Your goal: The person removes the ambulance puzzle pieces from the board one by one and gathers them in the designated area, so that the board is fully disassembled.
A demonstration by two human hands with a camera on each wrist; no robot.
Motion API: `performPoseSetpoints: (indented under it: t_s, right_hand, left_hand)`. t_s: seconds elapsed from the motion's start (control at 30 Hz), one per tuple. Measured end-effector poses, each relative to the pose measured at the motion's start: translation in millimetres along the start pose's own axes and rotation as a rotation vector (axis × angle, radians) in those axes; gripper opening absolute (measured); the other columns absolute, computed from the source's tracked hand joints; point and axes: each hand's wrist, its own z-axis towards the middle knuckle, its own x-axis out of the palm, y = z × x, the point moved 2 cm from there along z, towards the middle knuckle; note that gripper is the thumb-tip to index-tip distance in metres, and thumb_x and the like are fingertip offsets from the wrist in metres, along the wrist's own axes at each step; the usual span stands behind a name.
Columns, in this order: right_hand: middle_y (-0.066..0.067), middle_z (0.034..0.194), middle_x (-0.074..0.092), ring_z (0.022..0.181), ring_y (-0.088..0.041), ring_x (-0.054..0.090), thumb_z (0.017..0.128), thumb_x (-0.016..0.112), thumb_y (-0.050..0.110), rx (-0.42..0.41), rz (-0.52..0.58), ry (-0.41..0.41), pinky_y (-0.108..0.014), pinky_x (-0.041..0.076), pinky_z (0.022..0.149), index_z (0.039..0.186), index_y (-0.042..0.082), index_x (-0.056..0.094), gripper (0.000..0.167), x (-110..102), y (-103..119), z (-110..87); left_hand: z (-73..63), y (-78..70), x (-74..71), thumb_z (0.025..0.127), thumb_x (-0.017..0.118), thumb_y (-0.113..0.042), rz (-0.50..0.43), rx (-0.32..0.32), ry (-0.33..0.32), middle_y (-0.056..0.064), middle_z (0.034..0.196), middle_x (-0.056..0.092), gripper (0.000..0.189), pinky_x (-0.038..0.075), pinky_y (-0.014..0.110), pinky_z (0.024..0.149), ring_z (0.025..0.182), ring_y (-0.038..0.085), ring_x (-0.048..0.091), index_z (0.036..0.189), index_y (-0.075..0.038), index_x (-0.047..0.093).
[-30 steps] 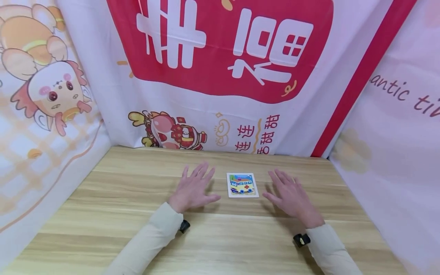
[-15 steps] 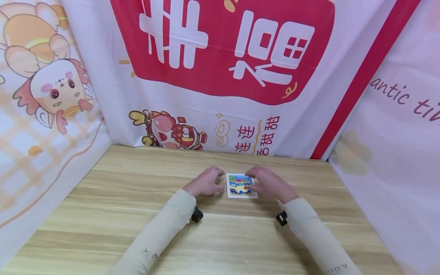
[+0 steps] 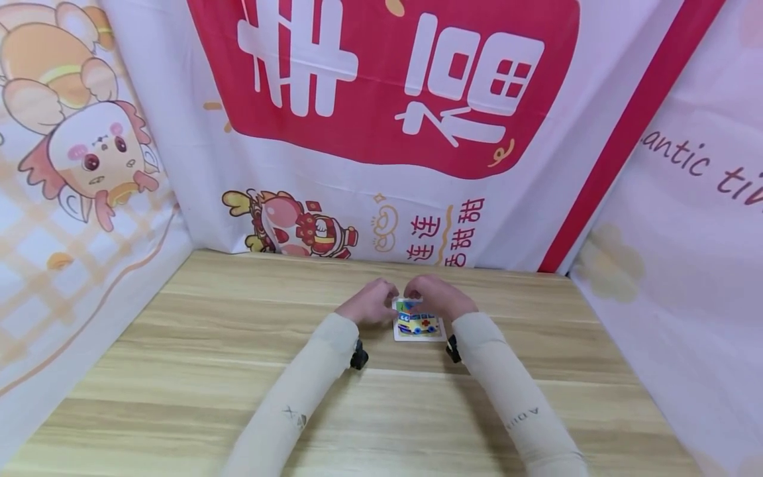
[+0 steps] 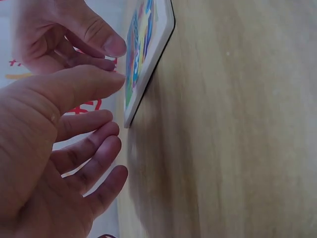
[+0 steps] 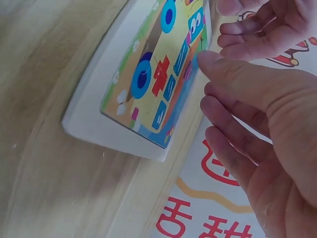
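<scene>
A small square picture board (image 3: 419, 326) with a white border lies flat on the wooden table, showing a yellow ambulance with a red cross. My left hand (image 3: 371, 303) is at its far left corner; in the left wrist view the thumb (image 4: 101, 82) points at the board's edge and the other fingers spread loosely below. My right hand (image 3: 440, 296) reaches over the far edge and hides part of the picture. In the right wrist view its thumb (image 5: 223, 67) overlaps the picture's far edge, with the bent fingers beyond it.
The light wood table (image 3: 381, 411) meets a printed white and red cloth (image 3: 381, 146) just behind the board. Cartoon-printed cloth (image 3: 89, 152) stands along the left side, and a pink-white cloth (image 3: 673, 218) along the right. Each wrist wears a small black camera.
Both hands have come inward from either side of the board to its far edge, their spread fingers now bent. The board has stayed in place.
</scene>
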Motion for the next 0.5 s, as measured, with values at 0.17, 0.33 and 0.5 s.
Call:
performPoseSetpoints:
  t_s: [0.17,0.33,0.5]
  right_hand:
    - [-0.006,0.114,0.078,0.111,-0.023,0.070,0.087,0.084,0.005,0.007,-0.015,0.026,-0.041,0.057,0.105,0.116,0.008,0.077,0.030,3,0,6.0]
    - [-0.005,0.108,0.079,0.103,-0.019,0.071,0.088,0.082,0.002,-0.008,-0.019,0.034,-0.040,0.059,0.101,0.110,0.008,0.079,0.023,4,3,11.3]
    - [-0.003,0.102,0.079,0.095,-0.016,0.071,0.088,0.081,0.001,0.001,-0.011,0.058,-0.037,0.060,0.096,0.105,0.009,0.080,0.018,5,2,14.5]
  left_hand:
    - [1.1,0.6,0.9,0.093,0.080,-0.018,-0.033,0.001,0.027,0.015,0.129,0.063,0.047,0.054,0.042,0.107,0.116,0.027,0.061,0.134,0.001,0.065]
    - [3.1,3.8,1.1,0.090,0.083,-0.017,-0.049,0.011,0.026,0.014,0.128,0.064,0.047,0.053,0.042,0.107,0.116,0.026,0.061,0.130,0.000,0.068]
    - [6.3,6.2,1.7,0.088,0.086,-0.019,-0.057,0.013,0.027,0.013,0.126,0.066,0.048,0.053,0.043,0.106,0.115,0.026,0.061,0.128,-0.001,0.069]
